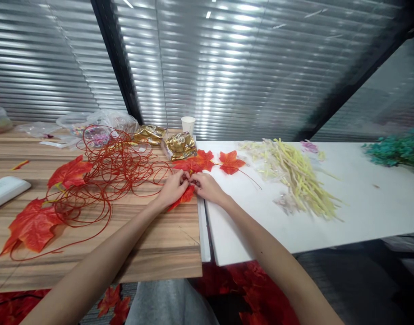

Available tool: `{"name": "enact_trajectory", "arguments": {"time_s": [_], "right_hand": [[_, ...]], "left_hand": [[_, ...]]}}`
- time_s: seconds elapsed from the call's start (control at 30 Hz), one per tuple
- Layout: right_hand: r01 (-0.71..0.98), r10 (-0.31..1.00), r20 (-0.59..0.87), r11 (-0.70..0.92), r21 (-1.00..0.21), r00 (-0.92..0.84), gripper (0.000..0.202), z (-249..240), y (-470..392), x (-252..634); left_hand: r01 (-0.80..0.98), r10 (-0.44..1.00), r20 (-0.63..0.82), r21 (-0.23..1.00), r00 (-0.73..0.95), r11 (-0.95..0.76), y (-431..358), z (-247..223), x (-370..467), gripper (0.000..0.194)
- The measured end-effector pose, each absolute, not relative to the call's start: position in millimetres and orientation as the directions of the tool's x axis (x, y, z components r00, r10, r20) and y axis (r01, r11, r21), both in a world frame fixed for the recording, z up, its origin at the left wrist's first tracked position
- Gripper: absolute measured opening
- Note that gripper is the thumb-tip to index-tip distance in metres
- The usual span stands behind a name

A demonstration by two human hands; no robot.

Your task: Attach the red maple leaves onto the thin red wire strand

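Note:
My left hand [173,187] and my right hand [209,186] meet near the seam between the two tables, fingers pinched together. Between and below them is a red artificial maple leaf [183,198], gripped near its stem; the exact spot is partly hidden by my fingertips. Just behind my hands lie more red maple leaves [204,160], and one single leaf [231,162] rests to the right on the white table. A loose tangle of thin red cord [121,167] spreads to the left, with two larger leaves [69,172] attached or lying at its edge.
Gold packets [180,146] and a paper cup [188,125] stand behind my hands. Plastic bags [112,120] sit at the back left, a white device [7,192] at far left. Yellow stems [300,178] and teal foliage [398,149] lie right. Red leaves [257,289] are below the tables.

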State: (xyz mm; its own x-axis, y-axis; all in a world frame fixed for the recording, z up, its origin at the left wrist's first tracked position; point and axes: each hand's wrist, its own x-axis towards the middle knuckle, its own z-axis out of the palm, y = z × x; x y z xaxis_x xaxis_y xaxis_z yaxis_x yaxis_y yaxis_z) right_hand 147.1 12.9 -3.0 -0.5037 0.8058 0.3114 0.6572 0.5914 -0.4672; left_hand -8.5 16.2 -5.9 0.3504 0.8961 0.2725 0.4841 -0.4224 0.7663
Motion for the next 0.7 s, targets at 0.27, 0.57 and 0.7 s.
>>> {"name": "enact_trajectory", "arguments": {"time_s": [0.27, 0.57, 0.7], "right_hand": [[0.655, 0.801, 0.324, 0.598, -0.462, -0.503, 0.016, -7.2, 15.9, 147.0], [0.642, 0.803, 0.423, 0.592, -0.487, -0.420, 0.017, -7.9, 18.0, 147.5], [0.608, 0.799, 0.472, 0.595, -0.526, -0.373, 0.018, -3.5, 15.6, 146.7]], "left_hand": [[0.401, 0.910, 0.243, 0.837, 0.336, -0.372, 18.4, -6.1, -9.4, 0.006], [0.068, 0.976, 0.132, 0.987, 0.171, -0.146, 22.9, -4.1, -10.5, 0.024], [-0.034, 0.995, 0.077, 0.997, 0.063, -0.075, 22.0, 2.1, -12.6, 0.033]]}}
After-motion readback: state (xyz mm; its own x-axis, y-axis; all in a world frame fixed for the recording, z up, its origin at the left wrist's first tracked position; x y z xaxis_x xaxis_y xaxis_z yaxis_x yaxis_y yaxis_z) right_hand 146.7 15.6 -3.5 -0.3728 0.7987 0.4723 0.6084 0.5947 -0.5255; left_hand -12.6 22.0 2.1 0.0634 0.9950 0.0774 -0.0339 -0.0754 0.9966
